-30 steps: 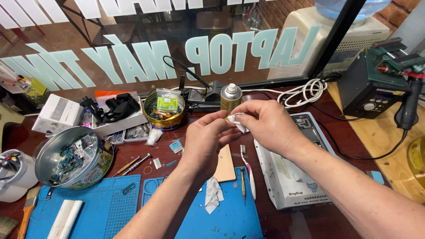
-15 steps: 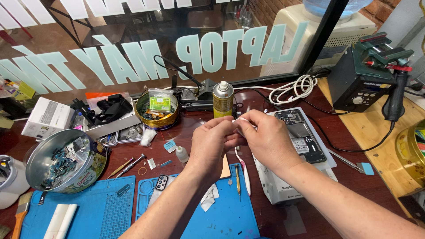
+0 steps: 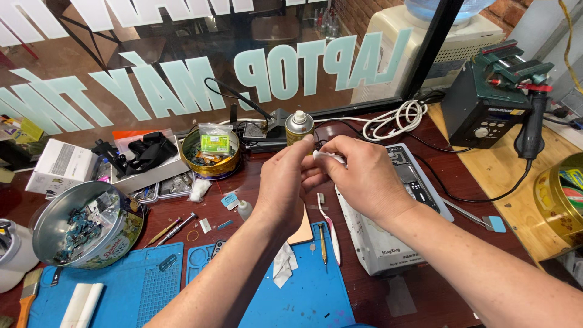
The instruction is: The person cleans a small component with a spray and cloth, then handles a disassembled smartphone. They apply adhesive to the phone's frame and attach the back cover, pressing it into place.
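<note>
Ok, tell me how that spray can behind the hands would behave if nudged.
The spray can stands upright, tall and narrow, so it would probably tip easily. Being round, it would likely roll once down. Its smooth metal body looks somewhat slippery.

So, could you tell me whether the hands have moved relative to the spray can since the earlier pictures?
Yes, slightly. The left hand and right hand, pinching a small white piece, sat lower than the spray can half a second ago; the fingertips are now back level with it.
</note>
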